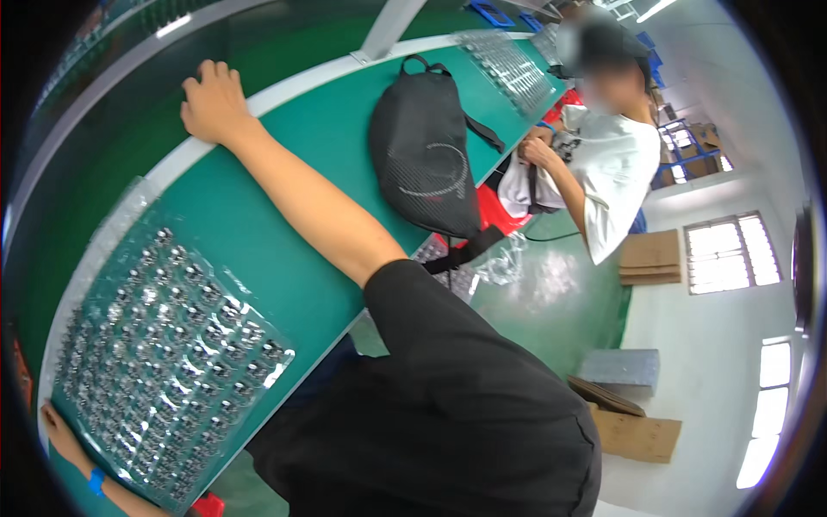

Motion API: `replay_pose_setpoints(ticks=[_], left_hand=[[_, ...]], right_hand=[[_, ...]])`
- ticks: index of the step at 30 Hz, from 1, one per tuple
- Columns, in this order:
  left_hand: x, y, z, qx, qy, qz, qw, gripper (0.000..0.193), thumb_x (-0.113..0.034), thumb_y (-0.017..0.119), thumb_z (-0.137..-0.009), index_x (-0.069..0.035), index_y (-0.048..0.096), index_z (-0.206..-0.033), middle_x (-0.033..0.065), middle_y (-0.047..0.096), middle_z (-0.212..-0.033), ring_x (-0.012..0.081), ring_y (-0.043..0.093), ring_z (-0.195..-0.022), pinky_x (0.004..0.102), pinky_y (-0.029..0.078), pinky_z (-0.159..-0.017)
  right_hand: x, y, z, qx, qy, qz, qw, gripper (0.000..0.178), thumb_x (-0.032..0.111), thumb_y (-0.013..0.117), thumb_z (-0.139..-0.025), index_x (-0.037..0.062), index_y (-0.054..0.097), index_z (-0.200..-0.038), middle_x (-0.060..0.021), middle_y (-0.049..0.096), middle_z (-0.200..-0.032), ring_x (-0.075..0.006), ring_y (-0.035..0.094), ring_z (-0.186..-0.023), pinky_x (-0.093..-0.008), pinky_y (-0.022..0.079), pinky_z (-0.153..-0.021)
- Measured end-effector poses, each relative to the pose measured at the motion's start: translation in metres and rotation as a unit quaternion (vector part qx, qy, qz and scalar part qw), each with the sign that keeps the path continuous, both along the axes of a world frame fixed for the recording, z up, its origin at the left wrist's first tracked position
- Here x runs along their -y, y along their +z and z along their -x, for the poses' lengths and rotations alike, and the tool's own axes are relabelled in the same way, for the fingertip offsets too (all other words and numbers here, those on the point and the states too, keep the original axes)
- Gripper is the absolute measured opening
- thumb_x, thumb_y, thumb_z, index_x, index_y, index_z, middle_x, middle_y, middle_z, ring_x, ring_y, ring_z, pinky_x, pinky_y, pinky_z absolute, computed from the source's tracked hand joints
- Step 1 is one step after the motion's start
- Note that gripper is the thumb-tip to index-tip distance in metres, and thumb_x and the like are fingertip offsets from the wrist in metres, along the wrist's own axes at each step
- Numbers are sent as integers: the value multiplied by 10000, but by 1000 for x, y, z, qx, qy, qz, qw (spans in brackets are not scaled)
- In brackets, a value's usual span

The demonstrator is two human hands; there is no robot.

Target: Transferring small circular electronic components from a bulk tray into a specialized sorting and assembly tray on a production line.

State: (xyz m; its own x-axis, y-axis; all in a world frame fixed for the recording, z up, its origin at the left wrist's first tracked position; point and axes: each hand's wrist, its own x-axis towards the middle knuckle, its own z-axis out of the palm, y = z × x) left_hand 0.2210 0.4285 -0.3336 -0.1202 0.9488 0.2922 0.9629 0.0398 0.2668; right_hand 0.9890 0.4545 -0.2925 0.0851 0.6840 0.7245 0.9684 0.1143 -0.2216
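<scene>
My right hand lies over the white far edge of the green table, its fingers stretched and a little apart, holding nothing. Its arm, in a black sleeve, crosses the tabletop. At the lower left, my left hand with a blue wristband is by the corner of a clear plastic tray; how its fingers lie is too small and dim to make out. Rows of small, shiny metallic parts fill this tray. What kind of parts they are cannot be told.
A black backpack lies on the table right of my arm. Beyond it sits another clear tray. A person in a white shirt works at the table's edge. Cardboard leans by the wall. A metal post rises behind the table.
</scene>
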Motion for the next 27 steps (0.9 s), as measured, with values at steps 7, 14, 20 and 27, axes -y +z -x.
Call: replay_pose_setpoints(ticks=[7, 14, 20, 27], left_hand=[[27, 27, -51, 29, 2, -15, 999, 492, -508, 460, -1078, -68, 654, -1179, 142, 690, -1020, 311, 644, -887, 411, 470, -792], [14, 36, -64, 27, 16, 49, 998, 554, -518, 455, -1076, -34, 640, -1273, 164, 700, -1145, 327, 649, -1016, 394, 473, -901], [7, 28, -36, 20, 30, 14, 999, 631, -579, 428, -1061, -60, 622, -1362, 179, 687, -1291, 348, 653, -1135, 405, 468, -967], [18, 42, -63, 31, 31, 31, 999, 582, -535, 428, -1080, -43, 625, -1321, 190, 698, -1193, 344, 651, -1040, 396, 470, -927]], right_hand=[[5, 1, 2, 14, 8, 21, 1000, 236, 187, 693, -837, 23, 745, -999, -200, 585, -1134, -365, 541, -1107, -477, 445, -900], [-2, -6, -10, 46, -31, -36, 998, 200, 227, 687, -817, 66, 779, -892, -195, 600, -1098, -350, 558, -1067, -491, 449, -876], [-9, -11, -1, 41, -38, -62, 997, 192, 238, 667, -796, 103, 790, -856, -152, 631, -1001, -375, 575, -1001, -499, 452, -863], [-13, -13, -3, 38, -2, 16, 999, 233, 229, 649, -815, 66, 782, -916, -193, 627, -1095, -373, 573, -1043, -513, 445, -906]])
